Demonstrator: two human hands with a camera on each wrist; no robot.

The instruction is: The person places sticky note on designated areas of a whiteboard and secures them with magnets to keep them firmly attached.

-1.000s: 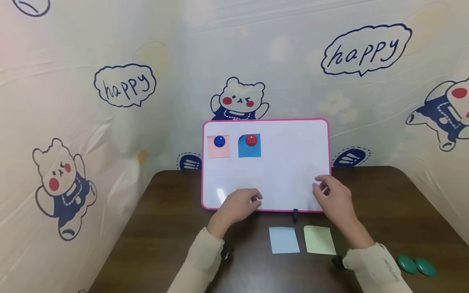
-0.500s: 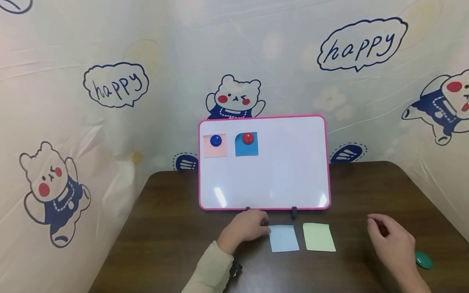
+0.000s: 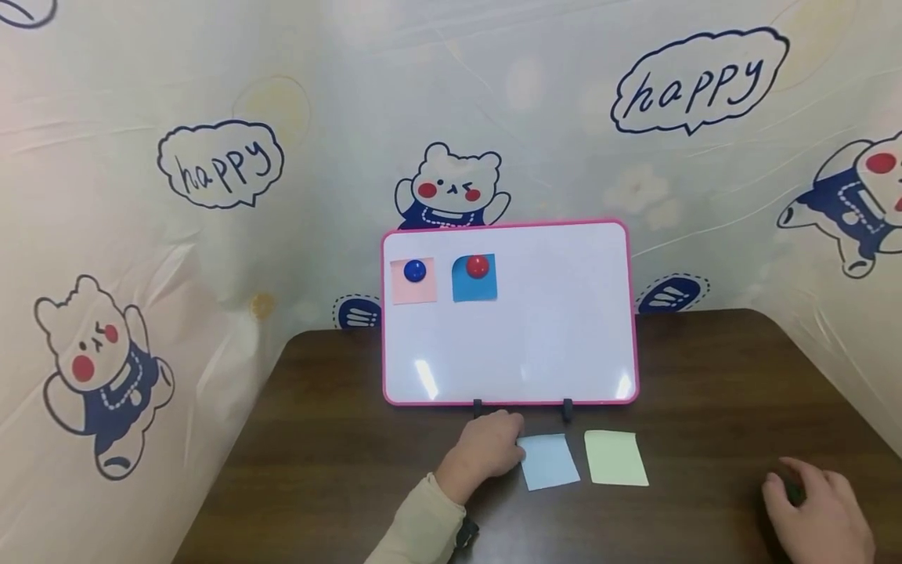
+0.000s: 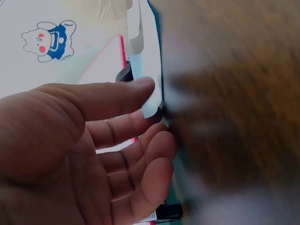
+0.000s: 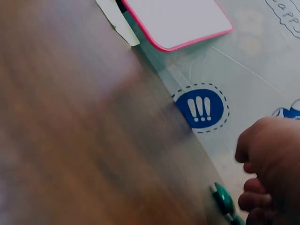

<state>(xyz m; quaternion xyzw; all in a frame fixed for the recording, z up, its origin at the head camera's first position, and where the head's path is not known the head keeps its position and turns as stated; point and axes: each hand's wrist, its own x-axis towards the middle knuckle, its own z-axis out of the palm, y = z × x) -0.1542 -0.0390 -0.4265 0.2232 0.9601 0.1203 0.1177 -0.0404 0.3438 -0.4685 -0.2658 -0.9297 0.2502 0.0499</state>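
Note:
My left hand is at the left edge of a light blue sticky note on the table. In the left wrist view its thumb and index finger pinch a corner of that note, which lifts slightly there. Over at the right, my right hand hovers above the green magnets, its fingers loosely bent; a bit of green shows between thumb and fingers. The right wrist view has a green round magnet just apart from the fingers, with a second partly cut off below it.
A pale green sticky note lies right of the blue one. Behind them a pink-framed whiteboard stands on black feet. It carries a pink note under a blue magnet and a blue note under a red magnet.
From in front of the whiteboard, my left hand has come down to the light blue note and now pinches its edge. My right hand has swung right and down to the green magnets.

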